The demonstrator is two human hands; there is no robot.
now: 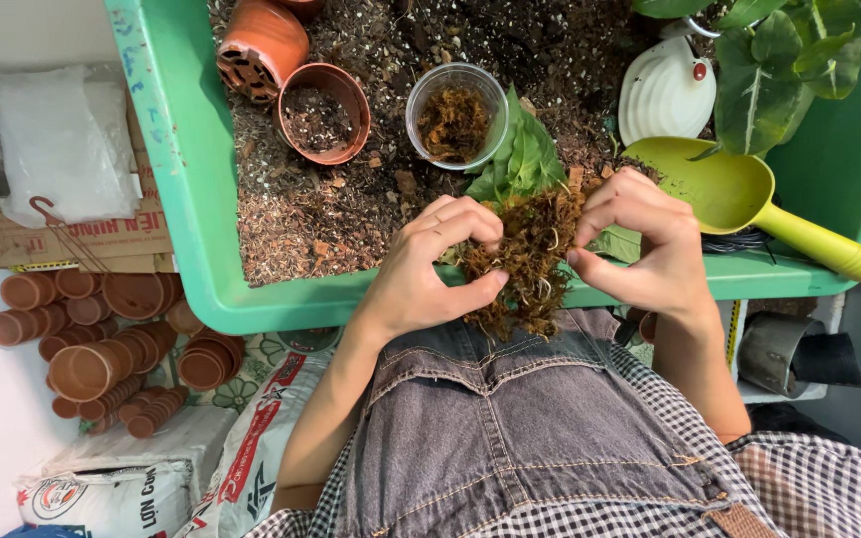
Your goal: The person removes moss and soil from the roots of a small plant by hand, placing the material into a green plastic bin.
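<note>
A small green-leafed plant point(522, 157) has its roots wrapped in a clump of brown moss point(528, 257), held over the front rim of a green tub point(201, 229). My left hand point(429, 269) grips the left side of the moss clump, thumb underneath. On the clump's right side, my right hand point(640, 244) pinches the moss with its fingertips. A clear plastic cup point(455, 115) with brown moss inside stands in the tub just behind the plant.
The tub holds dark potting mix, an upright terracotta pot point(323, 112), a tipped one point(261, 45), a white shell-shaped object point(665, 95), a yellow-green scoop point(749, 204) and a leafy plant point(784, 60). Stacks of small terracotta pots point(102, 349) and printed bags point(112, 488) lie lower left.
</note>
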